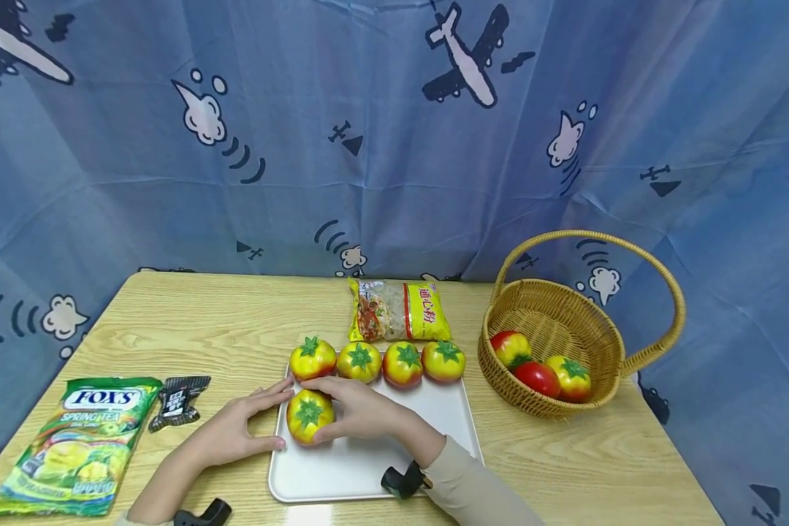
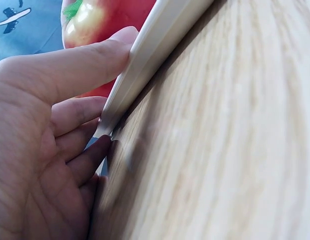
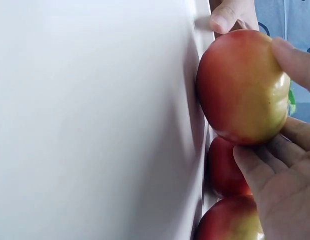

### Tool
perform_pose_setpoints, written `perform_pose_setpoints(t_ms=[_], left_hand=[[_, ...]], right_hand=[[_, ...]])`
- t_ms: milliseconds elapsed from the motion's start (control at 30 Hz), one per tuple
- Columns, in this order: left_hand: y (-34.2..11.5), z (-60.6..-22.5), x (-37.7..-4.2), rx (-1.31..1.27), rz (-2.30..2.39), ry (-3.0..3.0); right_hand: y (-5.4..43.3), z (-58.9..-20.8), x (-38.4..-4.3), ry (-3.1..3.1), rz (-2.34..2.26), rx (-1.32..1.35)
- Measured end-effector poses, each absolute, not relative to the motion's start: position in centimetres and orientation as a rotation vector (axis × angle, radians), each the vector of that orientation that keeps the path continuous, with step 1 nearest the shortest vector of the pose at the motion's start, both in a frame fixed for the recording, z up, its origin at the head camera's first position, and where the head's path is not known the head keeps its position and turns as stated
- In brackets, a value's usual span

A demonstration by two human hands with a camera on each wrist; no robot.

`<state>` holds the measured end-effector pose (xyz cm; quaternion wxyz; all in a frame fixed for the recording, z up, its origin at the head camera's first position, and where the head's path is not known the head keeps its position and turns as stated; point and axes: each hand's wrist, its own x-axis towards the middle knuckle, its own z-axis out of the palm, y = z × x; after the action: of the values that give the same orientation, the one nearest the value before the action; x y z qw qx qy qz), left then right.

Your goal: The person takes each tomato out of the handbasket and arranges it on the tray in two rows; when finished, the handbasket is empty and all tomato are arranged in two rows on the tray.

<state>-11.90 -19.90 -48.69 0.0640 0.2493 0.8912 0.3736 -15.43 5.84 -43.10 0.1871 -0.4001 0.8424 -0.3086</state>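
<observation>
Fingers of the right hand (image 1: 364, 410) pinching a yellow-red tomato (image 1: 310, 419), one finger at its twelve o'clock, thumb at five, fruit at nine o'clock on the white tray (image 1: 368, 471), left hand (image 1: 233, 431) with fingers spread at the fruit's nine, four matching tomatoes (image 1: 359, 364) from twelve to two.

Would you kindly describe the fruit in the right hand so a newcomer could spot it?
On the table, find the white tray. Near its left edge, the right hand grips a red and yellow fruit with green leaves. Unlike the four fruits lined along the tray's far edge, it is alone, nearer the person.
</observation>
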Motion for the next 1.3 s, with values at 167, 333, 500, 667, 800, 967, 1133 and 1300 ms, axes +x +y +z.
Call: perform_pose_setpoints(t_ms=[167, 333, 500, 667, 800, 967, 1133, 1300], left_hand=[[-19.9, -48.6, -11.9, 0.794, 1.115, 2.717], [-19.8, -48.7, -11.9, 0.807, 1.109, 2.731], [-19.9, -48.7, -12.0, 0.752, 1.141, 2.698], [-19.9, -48.9, -12.0, 0.757, 1.138, 2.701], [-19.9, -48.8, -12.0, 0.761, 1.135, 2.704], [-19.8, -48.7, -12.0, 0.748, 1.152, 2.692], [-19.8, -48.6, -11.9, 0.751, 1.143, 2.691], [-19.8, -48.7, -11.9, 0.714, 1.155, 2.685]], right_hand=[[5.6, -43.2, -15.5, 2.391, -0.821, -1.182], [5.6, -43.3, -15.5, 2.401, -0.798, -1.207], [5.6, -43.2, -15.4, 2.397, -0.81, -1.213], [5.6, -43.2, -15.3, 2.409, -0.796, -1.229], [5.7, -43.1, -15.2, 2.418, -0.798, -1.221], [6.1, -42.4, -14.9, 2.443, -0.81, -1.201], [6.9, -41.6, -14.7, 2.445, -0.856, -1.147], [8.2, -40.9, -14.5, 2.433, -0.916, -1.056]])
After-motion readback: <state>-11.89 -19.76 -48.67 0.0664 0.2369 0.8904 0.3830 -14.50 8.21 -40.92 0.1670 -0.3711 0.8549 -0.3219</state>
